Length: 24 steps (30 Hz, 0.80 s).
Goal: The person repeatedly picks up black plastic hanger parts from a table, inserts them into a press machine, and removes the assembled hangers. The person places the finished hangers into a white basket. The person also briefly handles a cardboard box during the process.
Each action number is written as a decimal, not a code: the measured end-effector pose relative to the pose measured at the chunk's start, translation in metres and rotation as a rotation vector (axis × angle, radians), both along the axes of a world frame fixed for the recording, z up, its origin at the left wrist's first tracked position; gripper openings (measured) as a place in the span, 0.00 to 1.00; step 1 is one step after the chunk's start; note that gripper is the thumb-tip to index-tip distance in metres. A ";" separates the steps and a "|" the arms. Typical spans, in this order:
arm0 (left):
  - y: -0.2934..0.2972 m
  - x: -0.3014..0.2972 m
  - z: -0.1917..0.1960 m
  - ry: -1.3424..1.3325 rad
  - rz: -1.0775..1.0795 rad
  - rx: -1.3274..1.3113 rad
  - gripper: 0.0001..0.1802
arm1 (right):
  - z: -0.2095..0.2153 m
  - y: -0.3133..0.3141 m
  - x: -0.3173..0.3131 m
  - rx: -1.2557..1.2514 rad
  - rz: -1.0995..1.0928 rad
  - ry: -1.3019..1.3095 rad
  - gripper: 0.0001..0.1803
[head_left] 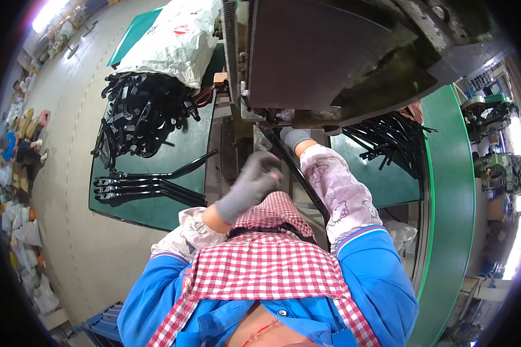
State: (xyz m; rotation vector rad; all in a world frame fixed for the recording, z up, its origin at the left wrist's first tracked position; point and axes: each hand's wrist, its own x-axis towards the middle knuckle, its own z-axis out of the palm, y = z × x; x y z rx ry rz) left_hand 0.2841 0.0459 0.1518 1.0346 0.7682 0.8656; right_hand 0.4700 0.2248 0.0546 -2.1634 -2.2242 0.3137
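Left hand (253, 179), grey-gloved, blurred, raised in front of the press; fingers curled loosely, closure and contents not readable through the blur. Right hand (293, 137), also grey-gloved, reaching under the dark machine head (330, 52); only the back of the glove visible, fingers hidden by the machine, so grip state not determinable. Long black bar (298, 173) running diagonally from just beside the right hand down between the two forearms, passing close to the right of the left hand; contact with either hand not resolvable. Well to the left of the left hand, on the green table (150, 208): neat row of black lever parts (147, 188), lying flat, handles pointing toward the grip. Further left and beyond, loose heap of black parts (136, 115) spilling from the mouth of a white sack (173, 37); sack crumpled, with a small red round mark near its top, print too small to read. To the right of the right hand, second pile of thin black rods (388, 136) on the green surface. Patterned sleeve covers (341, 194) over blue sleeves, red-and-white checked cloth (260, 260) below the hands.
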 end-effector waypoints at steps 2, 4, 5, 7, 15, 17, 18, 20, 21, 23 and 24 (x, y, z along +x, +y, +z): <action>-0.015 0.023 0.009 -0.184 -0.238 -0.333 0.25 | -0.001 0.002 -0.005 -0.025 -0.026 -0.039 0.25; -0.020 0.043 0.008 -0.269 -0.363 -0.326 0.26 | -0.001 0.004 -0.006 -0.055 -0.029 -0.063 0.24; -0.024 0.052 0.017 -0.277 -0.310 -0.395 0.24 | -0.002 0.005 -0.009 -0.068 -0.021 -0.077 0.24; -0.025 0.058 0.031 -0.258 -0.356 -0.445 0.19 | -0.001 0.006 -0.004 -0.097 -0.011 -0.104 0.24; -0.027 -0.026 -0.001 -0.092 0.112 0.051 0.14 | -0.004 -0.006 0.004 -0.037 -0.108 -0.065 0.15; -0.017 -0.084 -0.012 -0.284 0.430 -0.271 0.13 | -0.005 -0.004 0.003 -0.063 -0.117 -0.087 0.18; -0.012 -0.126 -0.026 -0.305 0.446 -0.378 0.13 | -0.007 -0.003 0.003 -0.067 -0.140 -0.081 0.19; -0.008 -0.194 -0.082 -0.249 0.723 -0.397 0.13 | -0.004 -0.006 0.000 -0.041 -0.115 -0.072 0.19; -0.010 -0.227 -0.108 -0.231 0.724 -0.485 0.13 | -0.002 -0.007 -0.001 -0.027 -0.108 -0.069 0.20; -0.010 -0.267 -0.124 -0.013 0.643 -0.602 0.15 | -0.007 -0.006 0.004 -0.085 -0.138 -0.096 0.21; -0.011 -0.276 -0.121 0.186 0.570 -0.624 0.16 | -0.012 -0.005 0.008 -0.117 -0.156 -0.109 0.21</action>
